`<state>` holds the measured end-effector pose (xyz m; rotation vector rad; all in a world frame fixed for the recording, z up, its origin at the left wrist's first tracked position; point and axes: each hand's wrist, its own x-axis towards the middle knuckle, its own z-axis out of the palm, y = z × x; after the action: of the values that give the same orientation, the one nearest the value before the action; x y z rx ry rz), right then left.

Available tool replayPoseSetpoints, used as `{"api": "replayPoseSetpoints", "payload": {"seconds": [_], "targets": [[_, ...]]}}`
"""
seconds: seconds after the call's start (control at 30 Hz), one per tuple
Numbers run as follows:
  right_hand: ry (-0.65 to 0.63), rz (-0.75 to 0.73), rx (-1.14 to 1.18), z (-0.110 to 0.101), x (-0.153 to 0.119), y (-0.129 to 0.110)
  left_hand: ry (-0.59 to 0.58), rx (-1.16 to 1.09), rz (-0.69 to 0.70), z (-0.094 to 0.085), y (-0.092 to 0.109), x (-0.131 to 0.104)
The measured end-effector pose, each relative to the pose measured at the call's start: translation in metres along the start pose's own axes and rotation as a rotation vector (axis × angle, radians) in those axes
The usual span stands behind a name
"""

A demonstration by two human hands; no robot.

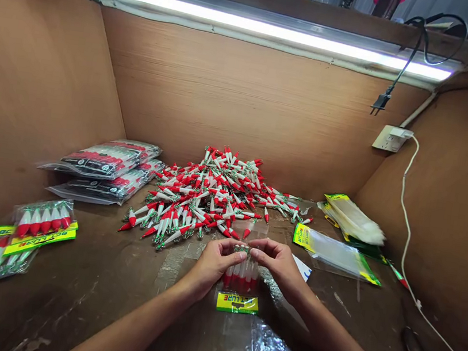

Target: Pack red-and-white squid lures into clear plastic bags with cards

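A clear plastic bag (237, 302) with a yellow and green header lies in front of me, its header end toward me. Inside it several red and white fishing lures (240, 283) sit side by side, green-tipped ends pointing away. My left hand (222, 262) pinches the bag's far end from the left, thumb on top. From the right, my right hand (274, 264) grips the same end, its thumb close to the left one. The fingers partly hide the lure tips. Just beyond my hands rises a large pile of loose red and white lures (214, 190).
Filled lure packs (43, 224) lie at the left, below stacked larger bags (105, 160). Flat header bags (336, 254) lie at the right, near pliers (417, 348) and a white cable (404, 205). A black plug (381, 102) dangles above.
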<state>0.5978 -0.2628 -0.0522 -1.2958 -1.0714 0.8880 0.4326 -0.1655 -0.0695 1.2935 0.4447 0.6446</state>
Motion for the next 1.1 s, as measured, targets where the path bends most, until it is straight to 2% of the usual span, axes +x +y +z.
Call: {"api": "replayPoseSetpoints", "payload": {"seconds": [0.13, 0.4, 0.6, 0.83, 1.0, 1.1], "targets": [[0.063, -0.033, -0.061, 0.002, -0.001, 0.002, 0.043, 0.004, -0.022, -0.002, -0.002, 0.001], [0.168, -0.081, -0.027, -0.002, 0.002, 0.008, 0.023, 0.094, -0.052, -0.008, -0.003, 0.001], [-0.040, 0.074, -0.034, 0.001, 0.003, 0.022, 0.112, 0.059, -0.038, -0.013, -0.008, 0.008], [0.033, 0.102, 0.062, 0.004, 0.000, 0.022, 0.080, -0.064, -0.081, -0.016, -0.007, 0.008], [-0.053, 0.144, 0.128, 0.003, 0.001, 0.023, 0.053, -0.047, -0.087, -0.016, -0.004, 0.006], [-0.037, 0.106, 0.081, 0.003, 0.003, 0.025, 0.081, -0.029, -0.072, -0.017, -0.005, 0.007]]}}
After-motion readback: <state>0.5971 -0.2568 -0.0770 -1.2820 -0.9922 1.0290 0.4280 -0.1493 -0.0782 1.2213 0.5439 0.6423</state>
